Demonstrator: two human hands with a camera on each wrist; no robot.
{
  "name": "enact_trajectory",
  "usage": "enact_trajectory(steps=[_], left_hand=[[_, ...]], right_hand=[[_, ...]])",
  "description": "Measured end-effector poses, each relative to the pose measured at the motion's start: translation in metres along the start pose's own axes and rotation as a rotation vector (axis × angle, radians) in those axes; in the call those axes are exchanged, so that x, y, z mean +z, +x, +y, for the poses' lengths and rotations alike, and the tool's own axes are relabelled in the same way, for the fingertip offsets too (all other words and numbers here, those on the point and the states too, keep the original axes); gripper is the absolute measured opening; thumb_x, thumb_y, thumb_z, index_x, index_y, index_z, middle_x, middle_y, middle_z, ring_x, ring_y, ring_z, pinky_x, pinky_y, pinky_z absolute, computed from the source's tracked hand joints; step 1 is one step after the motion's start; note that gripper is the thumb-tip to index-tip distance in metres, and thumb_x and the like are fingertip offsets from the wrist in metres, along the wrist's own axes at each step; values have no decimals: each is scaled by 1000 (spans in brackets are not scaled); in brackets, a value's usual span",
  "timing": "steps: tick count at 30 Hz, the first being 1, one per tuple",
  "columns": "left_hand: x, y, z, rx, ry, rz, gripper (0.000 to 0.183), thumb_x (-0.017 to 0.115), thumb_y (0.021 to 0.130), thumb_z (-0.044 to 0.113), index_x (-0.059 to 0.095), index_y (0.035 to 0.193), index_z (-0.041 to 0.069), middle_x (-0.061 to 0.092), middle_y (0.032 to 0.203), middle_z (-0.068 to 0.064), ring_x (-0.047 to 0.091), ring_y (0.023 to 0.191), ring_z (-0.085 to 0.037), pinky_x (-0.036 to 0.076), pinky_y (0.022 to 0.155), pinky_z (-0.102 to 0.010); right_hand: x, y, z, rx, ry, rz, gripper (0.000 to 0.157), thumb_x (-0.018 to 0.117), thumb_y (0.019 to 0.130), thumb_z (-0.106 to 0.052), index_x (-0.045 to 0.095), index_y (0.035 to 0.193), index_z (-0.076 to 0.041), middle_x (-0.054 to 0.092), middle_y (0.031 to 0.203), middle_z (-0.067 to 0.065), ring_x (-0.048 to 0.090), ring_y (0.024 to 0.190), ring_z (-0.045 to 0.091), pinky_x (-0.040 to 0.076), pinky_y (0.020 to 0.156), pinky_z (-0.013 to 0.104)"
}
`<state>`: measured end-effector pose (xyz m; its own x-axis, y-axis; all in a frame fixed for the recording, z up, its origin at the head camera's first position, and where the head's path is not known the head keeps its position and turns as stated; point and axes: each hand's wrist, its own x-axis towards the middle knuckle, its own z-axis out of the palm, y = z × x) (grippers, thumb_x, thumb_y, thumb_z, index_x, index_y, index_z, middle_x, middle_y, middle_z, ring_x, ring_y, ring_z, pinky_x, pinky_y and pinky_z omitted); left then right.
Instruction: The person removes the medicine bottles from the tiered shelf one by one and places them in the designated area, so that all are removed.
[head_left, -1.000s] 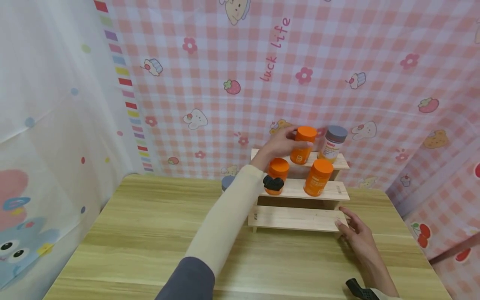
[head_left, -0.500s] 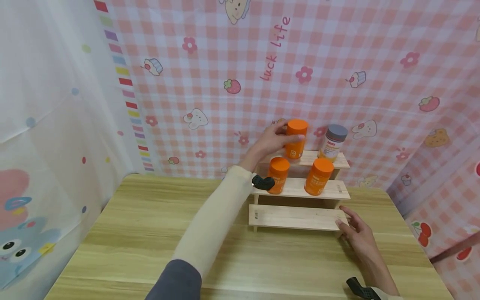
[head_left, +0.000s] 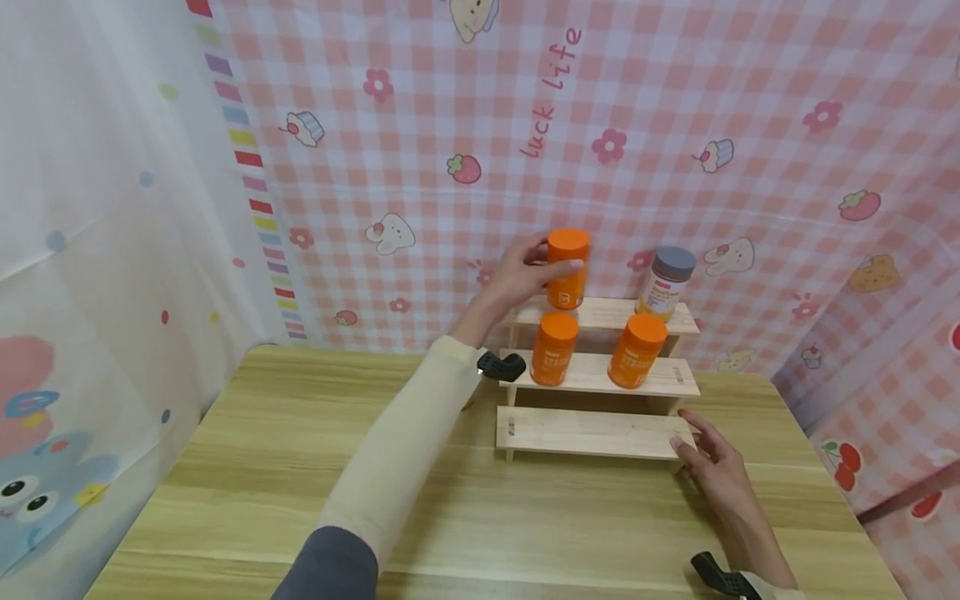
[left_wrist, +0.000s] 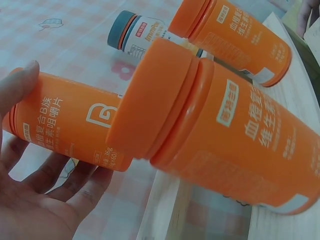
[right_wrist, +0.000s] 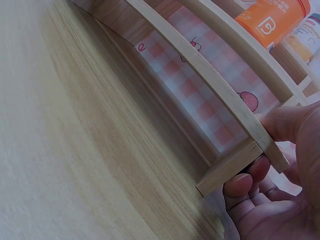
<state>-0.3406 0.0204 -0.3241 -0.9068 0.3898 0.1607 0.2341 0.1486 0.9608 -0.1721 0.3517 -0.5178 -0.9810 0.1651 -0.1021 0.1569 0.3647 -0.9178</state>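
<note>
My left hand [head_left: 517,275] grips an orange supplement bottle [head_left: 567,271] around its side, over the left end of the wooden rack's top tier [head_left: 607,313]. The left wrist view shows the thumb on one side of this bottle [left_wrist: 65,120] and the fingers on the other. Whether its base touches the tier, I cannot tell. My right hand [head_left: 716,467] holds the right end of the rack's bottom tier [head_left: 592,433]; in the right wrist view its thumb lies above the board [right_wrist: 240,112] and fingertips curl below.
Two orange bottles, one left [head_left: 555,350] and one right [head_left: 637,352], stand on the middle tier. A grey-capped bottle [head_left: 663,285] stands at the top tier's right. A wood-grain table [head_left: 300,467] carries the rack, and a pink checked cloth [head_left: 420,125] hangs behind.
My left hand has moved the orange bottle leftward along the top tier, away from the grey-capped bottle. The left forearm has shifted left too. My right hand stays at the rack's end.
</note>
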Motion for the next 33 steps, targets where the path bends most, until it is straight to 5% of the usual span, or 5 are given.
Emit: enact_trajectory(steps=[19, 33], left_hand=[[-28, -34, -13, -20, -45, 96, 61, 77, 90, 46, 55, 146, 37, 62, 142, 0, 59, 127, -23, 51, 110, -43], [-46, -55, -26, 27, 2, 125, 56, 77, 92, 42, 58, 143, 30, 64, 138, -5, 62, 121, -28, 53, 104, -51]], right_hand=[[-1, 2, 3, -51, 20, 7, 62, 64, 102, -32, 41, 156, -13, 62, 95, -21, 60, 80, 0, 54, 66, 21], [0, 1, 5, -37, 35, -2, 62, 64, 103, -31, 39, 157, -14, 61, 97, -22, 61, 81, 0, 54, 66, 22]])
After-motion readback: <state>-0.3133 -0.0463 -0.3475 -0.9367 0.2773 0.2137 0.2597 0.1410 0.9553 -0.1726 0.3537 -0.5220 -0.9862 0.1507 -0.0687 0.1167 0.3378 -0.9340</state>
